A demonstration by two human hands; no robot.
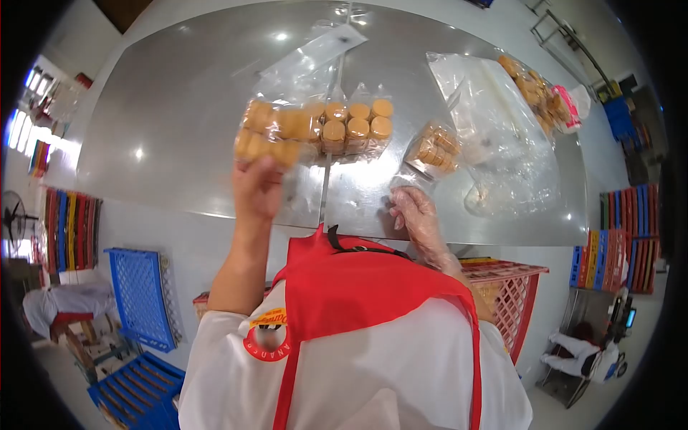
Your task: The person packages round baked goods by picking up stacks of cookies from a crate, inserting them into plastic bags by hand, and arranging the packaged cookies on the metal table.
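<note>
My bare left hand (259, 188) grips the lower edge of a clear pack of round tan biscuits (266, 132), slightly blurred. To the right of that pack, more clear packs of biscuits (357, 129) stand in a row on the steel table (179, 107). My right hand (417, 215), in a clear plastic glove, has its fingers closed at the loose plastic end of a smaller biscuit bag (434, 150). That bag lies tilted on the table, its biscuits at the end away from me.
Clear plastic bags (494, 122) lie flat on the right side, beside a large bag of biscuits (534, 93). A plastic sleeve (315, 51) rests at the back. A red crate (512, 301) stands below the front edge; blue crates (140, 297) are at left.
</note>
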